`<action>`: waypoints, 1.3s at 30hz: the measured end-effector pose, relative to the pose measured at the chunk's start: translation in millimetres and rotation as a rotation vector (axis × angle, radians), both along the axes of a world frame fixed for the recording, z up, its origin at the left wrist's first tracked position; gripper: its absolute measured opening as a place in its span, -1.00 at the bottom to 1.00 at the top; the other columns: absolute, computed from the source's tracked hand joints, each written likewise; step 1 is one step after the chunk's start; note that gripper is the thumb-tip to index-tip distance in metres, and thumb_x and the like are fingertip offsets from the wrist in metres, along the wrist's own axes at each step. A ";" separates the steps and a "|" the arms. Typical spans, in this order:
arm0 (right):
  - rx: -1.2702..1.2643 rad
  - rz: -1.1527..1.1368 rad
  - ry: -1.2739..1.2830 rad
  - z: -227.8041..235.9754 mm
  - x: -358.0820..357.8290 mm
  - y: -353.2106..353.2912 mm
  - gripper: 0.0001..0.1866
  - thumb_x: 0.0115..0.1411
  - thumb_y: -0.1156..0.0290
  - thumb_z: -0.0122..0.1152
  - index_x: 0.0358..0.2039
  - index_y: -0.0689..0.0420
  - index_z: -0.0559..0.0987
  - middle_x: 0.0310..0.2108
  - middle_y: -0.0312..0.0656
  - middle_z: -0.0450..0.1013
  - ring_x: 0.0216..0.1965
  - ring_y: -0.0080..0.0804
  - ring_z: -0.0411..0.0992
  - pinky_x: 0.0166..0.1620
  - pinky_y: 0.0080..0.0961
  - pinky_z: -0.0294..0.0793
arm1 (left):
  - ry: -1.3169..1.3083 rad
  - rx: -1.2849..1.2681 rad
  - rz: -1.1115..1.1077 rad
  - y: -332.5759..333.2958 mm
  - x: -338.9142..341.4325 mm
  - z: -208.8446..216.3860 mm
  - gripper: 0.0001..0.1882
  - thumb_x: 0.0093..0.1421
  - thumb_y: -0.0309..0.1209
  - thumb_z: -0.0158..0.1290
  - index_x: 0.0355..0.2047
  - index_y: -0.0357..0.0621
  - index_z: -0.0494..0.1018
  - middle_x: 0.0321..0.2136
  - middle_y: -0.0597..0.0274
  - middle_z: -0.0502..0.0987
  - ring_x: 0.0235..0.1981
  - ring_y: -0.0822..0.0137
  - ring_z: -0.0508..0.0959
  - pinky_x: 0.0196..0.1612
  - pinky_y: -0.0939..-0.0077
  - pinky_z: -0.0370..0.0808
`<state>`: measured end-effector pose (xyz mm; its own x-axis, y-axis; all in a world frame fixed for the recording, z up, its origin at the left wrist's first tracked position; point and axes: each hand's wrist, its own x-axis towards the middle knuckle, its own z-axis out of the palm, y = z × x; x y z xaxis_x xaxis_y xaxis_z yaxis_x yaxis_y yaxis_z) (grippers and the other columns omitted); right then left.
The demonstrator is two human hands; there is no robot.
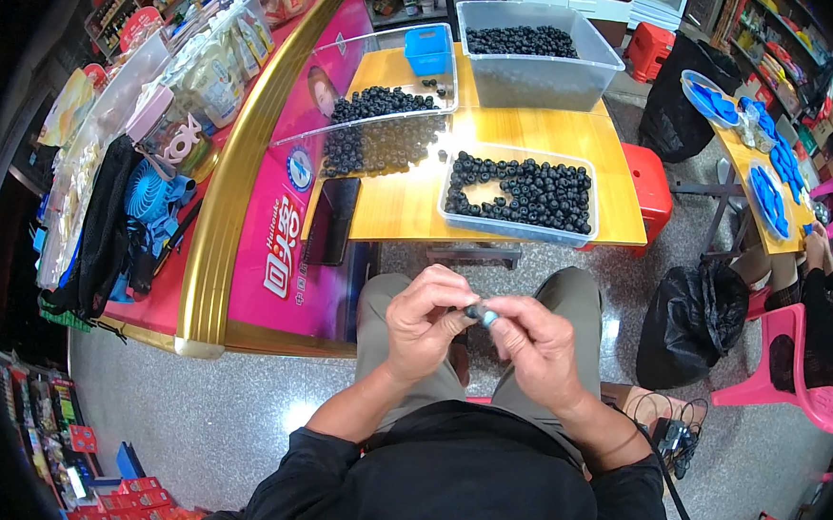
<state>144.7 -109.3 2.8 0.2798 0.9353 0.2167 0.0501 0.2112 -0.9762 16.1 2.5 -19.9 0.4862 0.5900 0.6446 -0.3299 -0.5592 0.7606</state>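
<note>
Left hand (425, 322) pinching small dark piece (473, 312), right hand (537, 348) pinching pale-blue piece (489, 318), fingers (441, 295) nearly closed. These 2 hovering over the lap (383, 304), short of the tabletop (613, 201); a loosening pinch could be dropping either to the floor (226, 410).

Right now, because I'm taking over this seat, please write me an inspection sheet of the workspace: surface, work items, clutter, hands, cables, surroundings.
Surface: yellow wood-grain table, with a bright patch of glare.
Work items: dark round pieces in the front tub, sparser toward its left; more in the large rear tub and left tub.
Clutter: blue basket; dark phone-like slab at the table's left.
Hands: left hand and right hand meet above the lap, fingers pinching a small dark piece and a pale-blue piece.
Cables: black cable and tangled cables at right.
Surroundings: red stool, black bag.
</note>
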 end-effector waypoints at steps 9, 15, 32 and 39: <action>-0.084 -0.016 0.365 -4.5 2.9 7.1 -0.90 0.22 0.48 0.12 -0.33 0.25 0.49 -0.57 -0.39 0.35 -0.58 -0.75 0.26 -0.52 -0.76 0.25 | -0.040 -0.156 -0.062 -7.4 5.3 -4.9 -0.81 0.00 -0.57 0.23 -0.35 -0.25 0.51 -0.37 0.15 0.47 -0.36 0.36 0.45 -0.35 0.57 0.39; -0.138 0.001 0.393 -7.0 13.2 7.4 -0.87 0.20 0.42 0.18 -0.40 0.20 0.48 -0.61 -0.41 0.33 -0.65 -0.78 0.19 -0.61 -0.78 0.14 | 0.133 -0.044 -0.067 -2.5 9.3 2.7 -0.80 -0.03 -0.60 0.23 -0.34 -0.24 0.51 -0.39 0.16 0.46 -0.38 0.36 0.46 -0.37 0.60 0.38; -0.164 -0.160 0.767 -24.0 58.5 27.0 -0.85 0.24 0.39 0.13 -0.28 0.20 0.47 -0.66 -0.35 0.30 -0.73 -0.74 0.12 -0.71 -0.78 0.01 | 0.593 0.677 0.177 153.6 90.8 42.0 -0.78 -0.08 -0.65 0.09 -0.35 -0.27 0.47 -0.43 0.06 0.48 -0.36 0.09 0.52 -0.27 0.30 0.46; -0.169 -0.160 0.777 -23.2 60.5 26.0 -0.87 0.24 0.40 0.11 -0.29 0.20 0.46 -0.67 -0.34 0.29 -0.74 -0.71 0.10 -0.70 -0.74 0.01 | 1.183 0.744 0.048 162.3 143.8 -37.1 -0.89 -0.08 -0.49 0.15 -0.53 -0.25 0.48 -0.42 0.00 0.51 -0.29 -0.01 0.54 -0.23 0.18 0.49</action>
